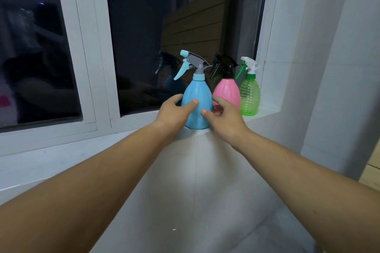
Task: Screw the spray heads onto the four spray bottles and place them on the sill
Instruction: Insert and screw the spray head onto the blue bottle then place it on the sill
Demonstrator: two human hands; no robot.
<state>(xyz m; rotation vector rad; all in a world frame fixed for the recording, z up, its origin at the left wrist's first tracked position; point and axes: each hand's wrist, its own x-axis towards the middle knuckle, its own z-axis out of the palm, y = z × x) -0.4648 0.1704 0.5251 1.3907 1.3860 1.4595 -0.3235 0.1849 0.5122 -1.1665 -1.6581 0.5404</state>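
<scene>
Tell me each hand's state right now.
Left hand: grips the blue bottle.
Right hand: thumb touches the blue bottle; grip cannot be told.

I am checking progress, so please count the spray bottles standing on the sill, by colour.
blue bottle: 1
pink bottle: 1
green bottle: 1
Total: 3
The dim bottle shapes in the window glass are only reflections and are not counted.

The left hand [173,110] and right hand [223,118] hold the blue bottle [197,90] upright on the sill [61,162]. Right of it stand the pink bottle [228,91], then the green bottle [249,96].
</scene>
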